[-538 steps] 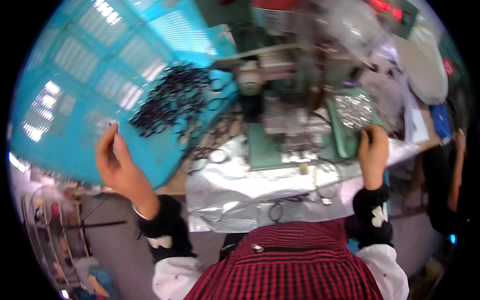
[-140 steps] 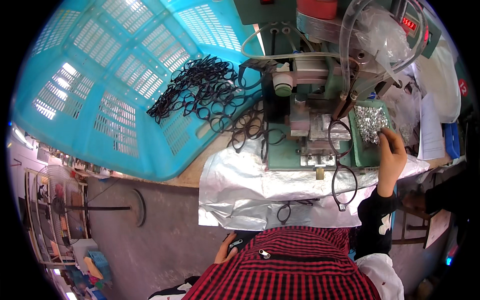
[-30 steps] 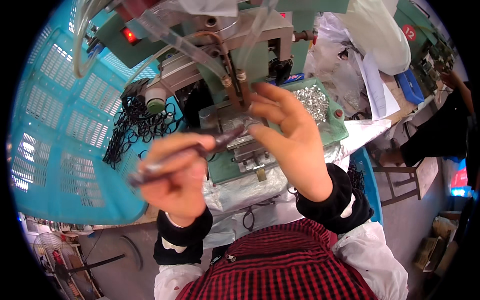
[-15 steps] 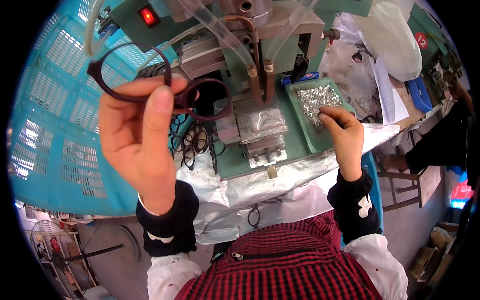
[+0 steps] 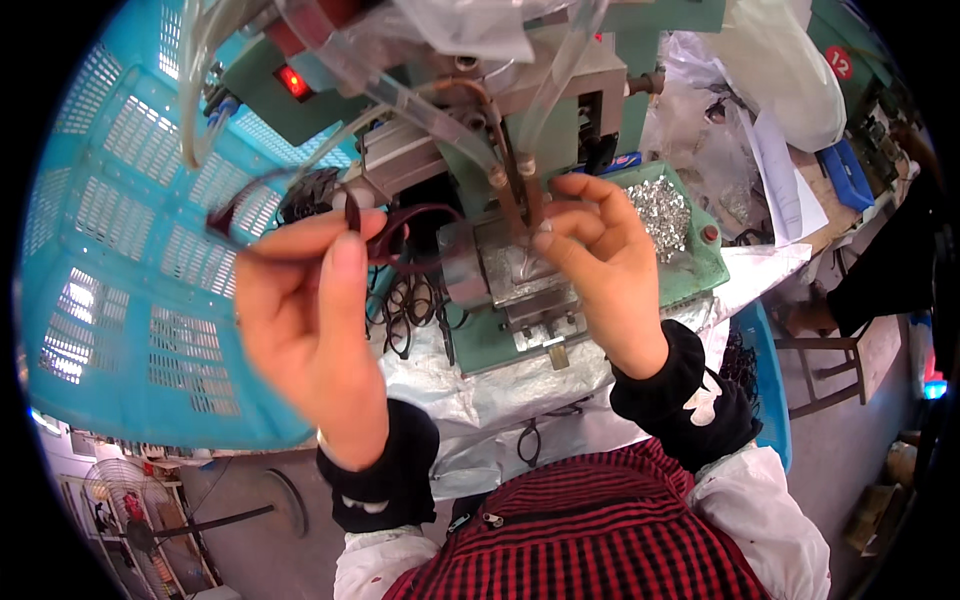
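Note:
My left hand (image 5: 320,330) pinches a dark purple eyeglass frame (image 5: 383,242) near its bridge, holding it up left of the machine; its far-left rim is smeared by motion. My right hand (image 5: 610,275) is at the machine, thumb and forefinger pressed together beside two brownish upright rods (image 5: 512,205). Whatever sits between those fingertips is too small to make out. Under the rods is a shiny metal block (image 5: 505,270), partly covered by my right hand. Behind that hand, a green tray (image 5: 708,272) holds a heap of small silvery metal parts (image 5: 660,220).
Several dark eyeglass frames (image 5: 405,310) lie left of the machine base (image 5: 480,350). A large blue plastic basket (image 5: 130,230) stands at left. Clear hoses (image 5: 420,110) hang above the rods. Another person's dark sleeve (image 5: 885,260) shows at far right, near a wooden stool (image 5: 825,345).
My right hand has moved left from the tray of metal parts to the rods. My left hand, still holding the eyeglass frame, sits slightly lower and further right in view.

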Available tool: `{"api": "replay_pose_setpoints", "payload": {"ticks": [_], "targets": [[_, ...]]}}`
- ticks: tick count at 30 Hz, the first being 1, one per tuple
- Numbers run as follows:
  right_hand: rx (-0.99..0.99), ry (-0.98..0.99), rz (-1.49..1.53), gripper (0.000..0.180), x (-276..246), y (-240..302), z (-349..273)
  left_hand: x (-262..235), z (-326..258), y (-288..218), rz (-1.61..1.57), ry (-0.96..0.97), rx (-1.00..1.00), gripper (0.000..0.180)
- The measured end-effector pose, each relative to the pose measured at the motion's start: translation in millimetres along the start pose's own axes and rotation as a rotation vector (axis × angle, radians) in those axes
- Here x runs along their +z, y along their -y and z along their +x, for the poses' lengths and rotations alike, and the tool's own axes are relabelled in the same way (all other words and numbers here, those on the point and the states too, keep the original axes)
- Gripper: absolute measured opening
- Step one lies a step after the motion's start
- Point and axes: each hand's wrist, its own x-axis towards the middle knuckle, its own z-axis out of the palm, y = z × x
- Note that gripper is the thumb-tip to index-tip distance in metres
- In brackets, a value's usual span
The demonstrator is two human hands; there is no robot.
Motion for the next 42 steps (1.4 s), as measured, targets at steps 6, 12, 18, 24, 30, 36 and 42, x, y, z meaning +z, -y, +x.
{"api": "replay_pose_setpoints", "payload": {"ticks": [6,12,18,24,30,36,42], "targets": [[0.181,-0.027,0.085,0.051,10.1,34.0,-6.6,-4.2,-3.5,22.2,-0.202,-0.054,0.024,0.013],[-0.156,0.239,-0.405,0.055,-31.3,31.5,-7.0,10.4,-36.0,33.3,0.119,0.510,0.718,0.025],[-0.164,-0.416,-0.805,0.038,-134.8,0.1,10.5,36.1,-56.7,57.9,0.213,0.462,0.898,0.017],[-0.245,-0.167,-1.478,0.009,-160.6,-4.1,-32.9,34.4,-62.7,64.1,0.195,0.463,0.857,0.021],[-0.340,-0.130,-1.608,0.008,-147.8,-15.6,-19.1,17.9,-109.9,36.5,0.168,0.381,0.450,0.032],[-0.129,-0.272,-1.108,0.008,-148.1,-16.1,-27.8,-95.8,-110.5,28.1,0.611,-0.411,0.245,0.011],[-0.404,-0.154,-1.082,0.019,-126.8,-25.4,-9.6,-173.2,-39.7,104.0,1.135,0.097,0.262,0.020]]}}
